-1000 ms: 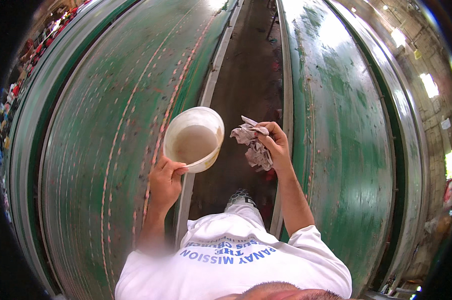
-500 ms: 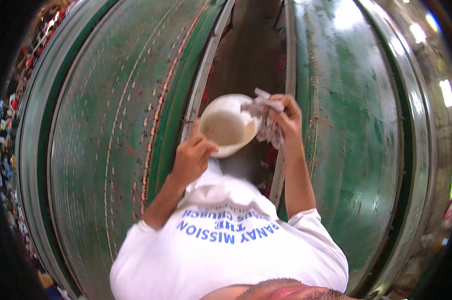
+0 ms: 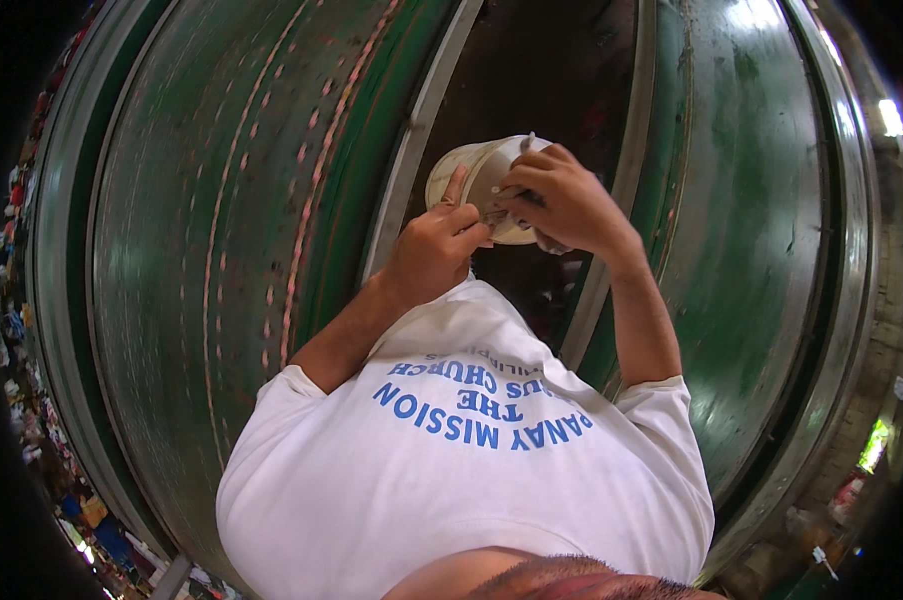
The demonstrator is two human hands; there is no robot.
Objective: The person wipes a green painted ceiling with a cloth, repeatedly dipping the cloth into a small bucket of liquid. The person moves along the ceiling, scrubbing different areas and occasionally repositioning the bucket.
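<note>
Tipped over above the dark gap in front of me is a white plastic bucket (image 3: 449,166). My left hand (image 3: 433,245) grips its near left side, the index finger stretched along the wall and the other fingers curled. My right hand (image 3: 571,205) is closed round a crumpled greyish rag (image 3: 551,243) and presses it to the bucket's right side. Parts of the rag stick out between and below the fingers. The hands and the rag cover much of the bucket's near right part.
To my left runs a long green surface (image 3: 161,250) with rows of pinkish spots. Another green surface (image 3: 741,250), wet-looking and shiny, lies on my right. Metal rails (image 3: 421,130) border the dark gap between them. Mixed colourful litter (image 3: 31,400) lies at the far left.
The bucket has turned, so its outer wall shows where its inside faced me. My right hand with the rag has come inward onto it, and both hands are closer together.
</note>
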